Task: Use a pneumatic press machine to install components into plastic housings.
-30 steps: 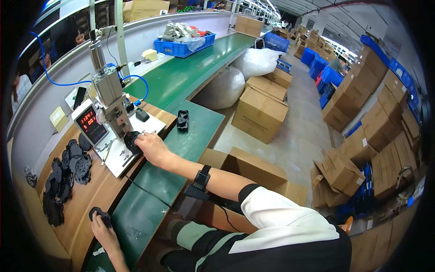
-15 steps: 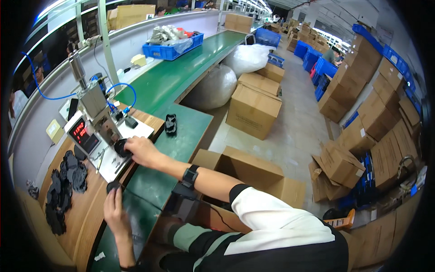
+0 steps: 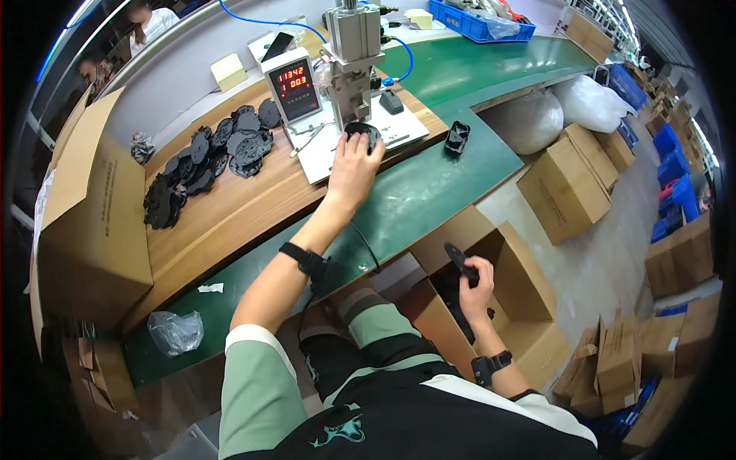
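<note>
My left hand (image 3: 354, 170) is closed on a round black plastic part (image 3: 366, 133), which sits beneath the head of a small metal press (image 3: 354, 84). The fingertips hide some of that part. Over an open cardboard box (image 3: 530, 270) on the right, my right hand (image 3: 477, 290) grips a flat black plastic piece (image 3: 458, 257) at its lower end. Dark contents show deep in the box, too dim to make out. On the green bench lies an open black housing (image 3: 458, 136), touched by neither hand.
Flat black plastic parts (image 3: 245, 142) lie heaped on the wooden board (image 3: 222, 230). Beside the press stands a display unit with red digits (image 3: 291, 83). A tall carton (image 3: 100, 230) is at the left, a clear bag (image 3: 176, 333) on the near bench, and a closed carton (image 3: 567, 192) on the floor.
My right hand has left the press and now holds a black piece over the box. My left hand has come from the bench edge to the press. The view has turned left.
</note>
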The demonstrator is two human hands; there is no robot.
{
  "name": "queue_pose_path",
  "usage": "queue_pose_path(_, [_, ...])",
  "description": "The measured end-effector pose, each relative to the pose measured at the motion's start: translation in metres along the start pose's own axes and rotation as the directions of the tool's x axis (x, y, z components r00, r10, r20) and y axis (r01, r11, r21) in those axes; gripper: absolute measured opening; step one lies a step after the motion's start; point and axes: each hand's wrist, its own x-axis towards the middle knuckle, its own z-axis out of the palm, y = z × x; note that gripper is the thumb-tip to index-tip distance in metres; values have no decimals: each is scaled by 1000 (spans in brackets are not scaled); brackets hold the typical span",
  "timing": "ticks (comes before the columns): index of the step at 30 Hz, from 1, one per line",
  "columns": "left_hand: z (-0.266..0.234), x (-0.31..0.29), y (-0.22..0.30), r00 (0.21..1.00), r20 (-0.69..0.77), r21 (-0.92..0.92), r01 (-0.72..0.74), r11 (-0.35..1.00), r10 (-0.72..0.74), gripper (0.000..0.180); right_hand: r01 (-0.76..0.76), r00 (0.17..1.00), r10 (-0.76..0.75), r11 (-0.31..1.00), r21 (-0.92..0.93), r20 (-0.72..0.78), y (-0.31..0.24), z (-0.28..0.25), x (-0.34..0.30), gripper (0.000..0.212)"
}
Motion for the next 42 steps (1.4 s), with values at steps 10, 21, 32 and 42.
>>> queue_pose_path(10, [7, 12, 0, 995, -95, -184, -22, 983, 5, 41, -509, 801, 588, 768, -389, 112, 198, 16, -184, 26])
queue_pose_path(21, [21, 12, 6, 1000, -3, -234, 9, 972, -10, 44, -622, 700, 694, 708, -335, 166, 209, 34, -193, 32])
queue_pose_path(32, [2, 9, 5, 998, -3, -118, 69, 991, -69, 68, 501, 858, -494, 865, -15, 139, -123, 80, 159, 67])
queue_pose_path(42, [7, -21, -14, 931, -216, -437, 177, 882, -294, 68, 622, 765, -537, 760, -191, 354, -114, 161, 234, 42])
